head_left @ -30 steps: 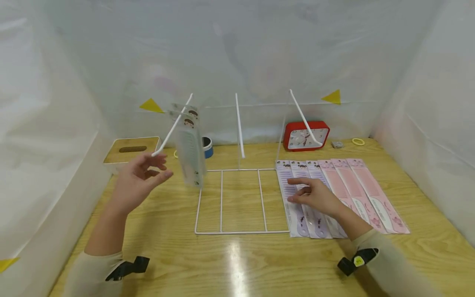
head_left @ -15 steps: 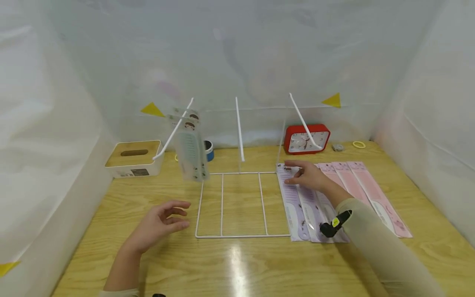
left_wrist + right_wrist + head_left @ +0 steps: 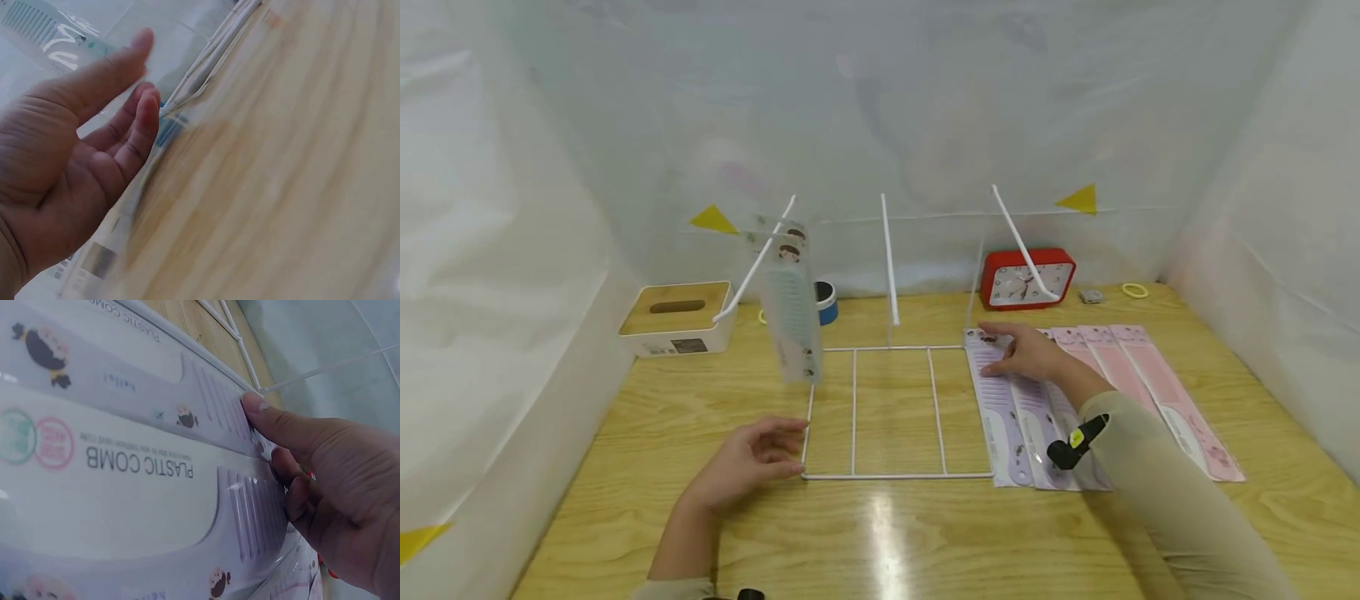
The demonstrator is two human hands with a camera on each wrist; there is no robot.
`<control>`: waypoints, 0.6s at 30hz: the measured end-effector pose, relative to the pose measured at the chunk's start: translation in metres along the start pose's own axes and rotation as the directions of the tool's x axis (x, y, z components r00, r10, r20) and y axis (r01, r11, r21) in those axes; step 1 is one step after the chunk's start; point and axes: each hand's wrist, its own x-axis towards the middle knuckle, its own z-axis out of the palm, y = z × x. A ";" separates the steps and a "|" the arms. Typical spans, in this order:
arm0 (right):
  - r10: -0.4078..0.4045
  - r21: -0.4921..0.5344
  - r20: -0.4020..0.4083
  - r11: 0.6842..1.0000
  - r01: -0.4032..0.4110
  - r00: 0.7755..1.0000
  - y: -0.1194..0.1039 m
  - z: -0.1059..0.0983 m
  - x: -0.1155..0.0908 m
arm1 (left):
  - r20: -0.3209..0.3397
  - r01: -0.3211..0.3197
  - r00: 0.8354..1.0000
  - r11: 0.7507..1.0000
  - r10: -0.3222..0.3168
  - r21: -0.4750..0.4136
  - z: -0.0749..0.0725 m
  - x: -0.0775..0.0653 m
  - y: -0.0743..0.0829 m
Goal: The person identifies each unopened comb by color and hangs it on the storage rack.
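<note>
My right hand (image 3: 1030, 354) reaches over the top end of the leftmost purple packaged comb (image 3: 1000, 417). In the right wrist view its thumb rests at the pack's toothed end, while the other fingers bend loosely beside it. Two more purple comb packs, partly under my forearm, overlap alongside. At the left my left hand (image 3: 748, 467) has its fingers relaxed and parted, fingertips right at the left rod of the white wire rack (image 3: 895, 477), nothing between them. Green packaged combs (image 3: 790, 308) hang from the rack's left hook (image 3: 752, 275).
Three pink comb packs (image 3: 1172, 383) lie right of the purple ones. The middle hook (image 3: 890, 267) and right hook (image 3: 1022, 242) bear nothing. Behind stand a tissue box (image 3: 673, 321), a blue tape roll (image 3: 826, 307) and a red clock (image 3: 1028, 279). A yellow ring (image 3: 1135, 290) lies at back right.
My left hand has come down from the left hook's tip to the rack's base. My right hand has shifted up the leftmost purple comb pack toward its top end.
</note>
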 end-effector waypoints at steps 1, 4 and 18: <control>0.014 -0.006 -0.003 1.000 -0.014 1.000 0.000 0.000 0.000 | 0.003 -0.011 1.000 1.000 0.011 0.007 0.001 0.001 -0.003; 0.039 -0.020 -0.018 0.999 -0.039 0.999 0.004 0.000 0.002 | 0.007 -0.009 1.000 1.000 0.009 0.017 0.003 0.004 -0.005; 0.023 0.052 -0.130 0.999 -0.017 0.991 0.018 0.003 0.009 | -0.011 0.094 0.996 0.993 -0.093 0.064 0.006 0.007 0.002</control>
